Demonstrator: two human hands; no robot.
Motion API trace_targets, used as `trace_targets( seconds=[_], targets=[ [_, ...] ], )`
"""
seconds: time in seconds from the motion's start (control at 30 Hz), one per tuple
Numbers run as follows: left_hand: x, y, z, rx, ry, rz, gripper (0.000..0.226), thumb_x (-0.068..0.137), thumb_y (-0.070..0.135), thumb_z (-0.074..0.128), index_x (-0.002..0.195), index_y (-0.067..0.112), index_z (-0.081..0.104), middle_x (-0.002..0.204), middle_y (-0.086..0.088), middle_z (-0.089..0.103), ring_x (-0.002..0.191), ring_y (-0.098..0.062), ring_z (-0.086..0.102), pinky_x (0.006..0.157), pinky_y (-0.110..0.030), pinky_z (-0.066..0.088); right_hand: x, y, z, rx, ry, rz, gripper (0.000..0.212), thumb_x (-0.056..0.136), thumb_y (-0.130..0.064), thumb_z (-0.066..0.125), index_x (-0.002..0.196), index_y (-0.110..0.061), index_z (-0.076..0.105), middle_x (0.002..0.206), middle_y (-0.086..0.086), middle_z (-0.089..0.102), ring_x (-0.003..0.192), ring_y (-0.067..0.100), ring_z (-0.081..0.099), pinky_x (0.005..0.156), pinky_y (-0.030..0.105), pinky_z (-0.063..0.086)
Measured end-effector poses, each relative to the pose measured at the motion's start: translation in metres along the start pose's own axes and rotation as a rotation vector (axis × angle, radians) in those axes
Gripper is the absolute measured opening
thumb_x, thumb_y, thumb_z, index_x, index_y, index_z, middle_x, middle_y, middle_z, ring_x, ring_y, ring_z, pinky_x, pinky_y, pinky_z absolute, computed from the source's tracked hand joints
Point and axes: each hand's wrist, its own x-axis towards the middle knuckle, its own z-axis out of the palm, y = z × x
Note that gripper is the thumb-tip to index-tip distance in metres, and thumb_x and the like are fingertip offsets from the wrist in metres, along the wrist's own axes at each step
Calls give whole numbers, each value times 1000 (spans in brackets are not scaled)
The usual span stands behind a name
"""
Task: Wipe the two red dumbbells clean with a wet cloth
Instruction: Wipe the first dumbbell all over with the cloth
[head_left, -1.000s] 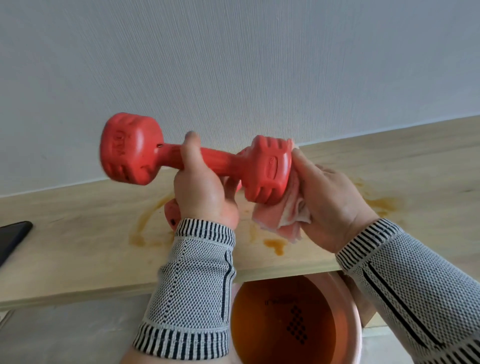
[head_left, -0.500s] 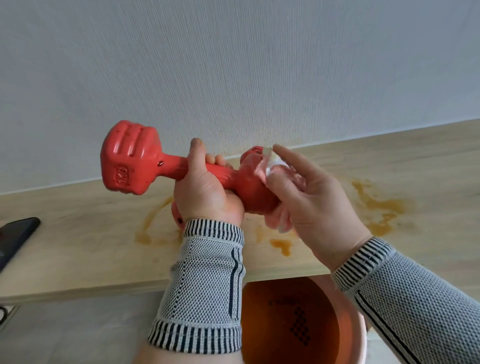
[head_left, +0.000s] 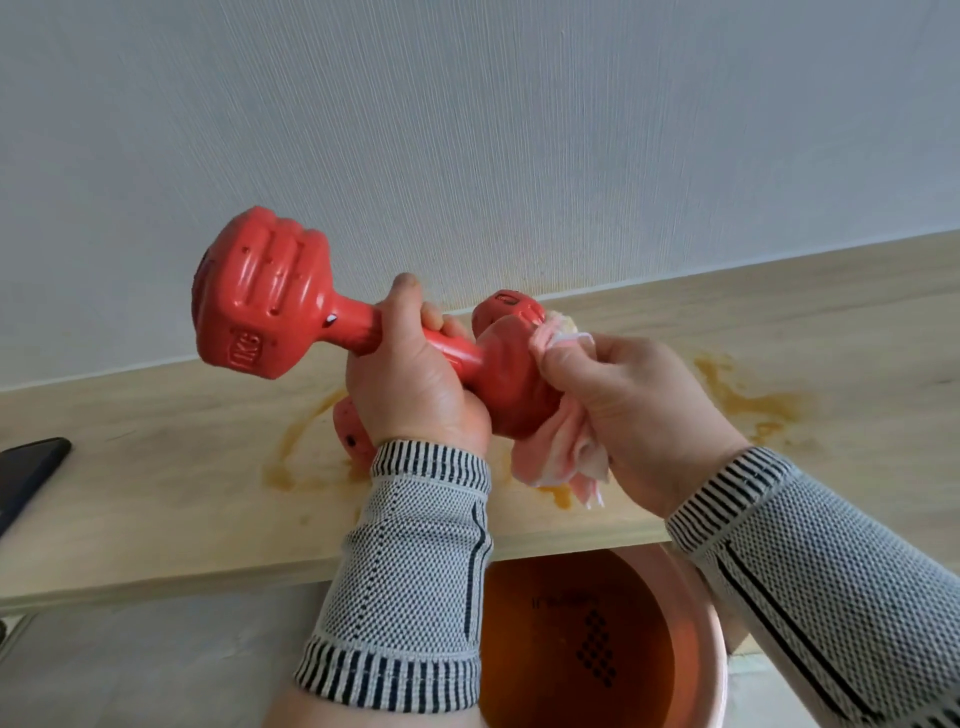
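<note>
My left hand (head_left: 410, 384) grips the handle of a red dumbbell (head_left: 260, 296), held in the air above the wooden shelf (head_left: 156, 493). Its left head, marked 1KG, is bare. My right hand (head_left: 623, 410) holds a pale pink cloth (head_left: 558, 452) wrapped round the dumbbell's right head, which it mostly covers. A small part of a second red dumbbell (head_left: 349, 428) lies on the shelf behind my left wrist, mostly hidden.
Orange-brown wet stains (head_left: 748, 400) mark the shelf on both sides of my hands. A pink basin (head_left: 701, 623) with orange-brown water stands below the shelf's front edge. A dark flat object (head_left: 26, 473) lies at the left edge. A pale wall rises behind.
The dumbbell has turned in my left hand, its left head now showing its ribbed face. My right hand has slid the cloth round the right head, from below it to over its side.
</note>
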Motion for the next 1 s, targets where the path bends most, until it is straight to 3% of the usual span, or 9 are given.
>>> trace_targets(
  seconds=[0.1,0.2,0.33,0.53,0.57,0.67,0.77,0.9,1.0],
  targets=[
    [0,3,-2,-19,5,-20,26,87,11,65,67,16,50,54,5,47,49,-12,46,57,-28,43,-2,2,3,-5,12,-27,23,89,-8,55,66,-4,52,36,4,49,36,21,45,39,25,34],
    [-4,2,-1,-28,-48,-21,26,89,8,62,68,16,50,52,4,45,45,-12,43,53,-27,40,4,0,-1,-33,113,9,35,88,-25,61,59,-7,56,43,8,52,41,19,50,43,25,38],
    [-7,2,2,-24,-93,-3,27,89,7,60,67,15,49,52,4,44,45,-12,43,52,-28,40,8,-3,-5,5,148,71,40,88,-34,62,66,-2,66,53,13,61,51,23,60,51,33,48],
    [3,7,-1,-47,44,-37,27,88,12,63,66,17,49,53,7,47,45,-10,46,53,-26,43,-9,2,8,-93,-2,-131,5,87,-3,54,86,-4,58,41,-2,53,33,22,50,34,39,42],
    [4,8,-1,-65,66,-54,28,88,12,63,65,17,48,52,7,47,46,-10,46,54,-26,43,-9,3,9,-121,0,-157,10,85,-1,54,91,-6,61,42,-1,55,34,23,51,32,40,42],
    [5,10,-2,-128,88,-104,29,88,11,61,64,18,46,52,7,46,45,-10,45,59,-28,44,-7,3,8,-147,45,-215,11,83,-5,59,80,-15,64,46,-3,55,39,19,51,32,31,40],
    [5,10,-4,-145,68,-131,29,89,10,60,65,18,47,51,7,46,43,-10,45,54,-26,42,-1,4,6,-54,74,-140,30,89,-15,60,60,-17,51,41,-4,43,33,14,40,35,19,31],
    [2,7,-3,-72,33,-133,27,89,11,60,65,17,47,51,7,47,42,-9,46,49,-23,42,10,4,1,-12,74,-47,30,91,-27,60,65,-12,54,43,-5,44,40,11,42,40,18,32],
    [3,10,-3,-74,64,-119,26,88,10,61,66,17,49,51,7,47,43,-10,46,53,-26,44,7,7,1,-12,-6,-49,24,91,-18,57,72,-4,55,47,10,51,36,18,44,38,18,34]
  ],
)
